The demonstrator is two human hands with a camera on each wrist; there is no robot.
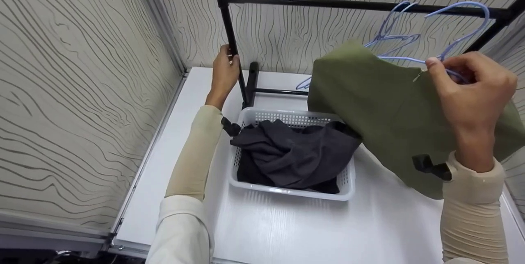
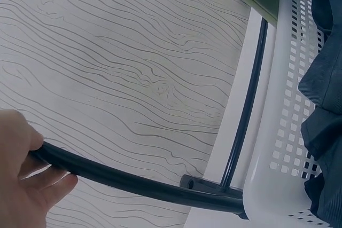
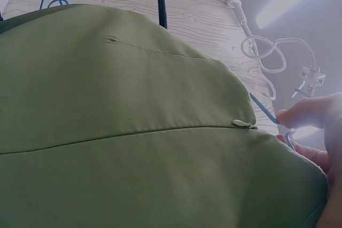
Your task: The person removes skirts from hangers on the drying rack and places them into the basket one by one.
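My left hand point(image 1: 224, 73) grips the left upright of a black clothes rack point(image 1: 230, 30); in the left wrist view the thumb and fingers point(image 2: 56, 188) wrap round the tube. At the right, my right hand point(image 1: 478, 92) pinches a blue hanger point(image 1: 471, 5) just below its hook. An olive green garment point(image 1: 381, 104) with a small zip at its neckline hangs on that hanger, spread in front of the rack. The hook stands near the top bar, overlapping it in the head view. In the right wrist view the garment point(image 3: 123, 94) fills most of the picture.
A white perforated basket point(image 1: 287, 192) with dark crumpled clothing point(image 1: 295, 153) sits on the white table point(image 1: 262, 231) before the rack. More blue hangers point(image 1: 396, 30) hang from the top bar. Wood-patterned panels point(image 1: 82, 71) enclose the left and back.
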